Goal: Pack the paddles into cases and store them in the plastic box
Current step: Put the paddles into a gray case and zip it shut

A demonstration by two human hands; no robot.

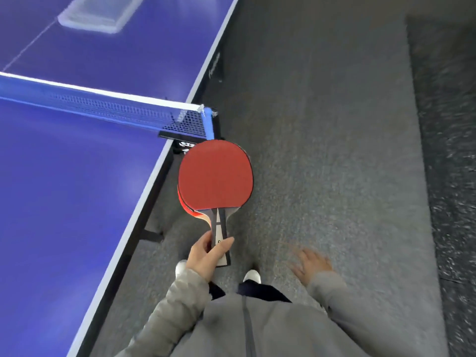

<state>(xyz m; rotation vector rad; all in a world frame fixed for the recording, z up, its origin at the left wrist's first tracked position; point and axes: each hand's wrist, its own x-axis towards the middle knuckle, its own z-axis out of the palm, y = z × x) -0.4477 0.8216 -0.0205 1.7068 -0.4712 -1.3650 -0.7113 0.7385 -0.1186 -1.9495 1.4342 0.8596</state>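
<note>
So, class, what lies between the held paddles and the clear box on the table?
In the head view, the net crosses the table between the paddles in the left hand and the plastic box.

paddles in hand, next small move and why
Probably carry them past the net to the clear plastic box on the table: the left hand grips the stacked paddles by their handles, the right hand is empty, and no case is in view.

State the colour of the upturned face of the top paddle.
Red; the head view shows the top paddle best.
</note>
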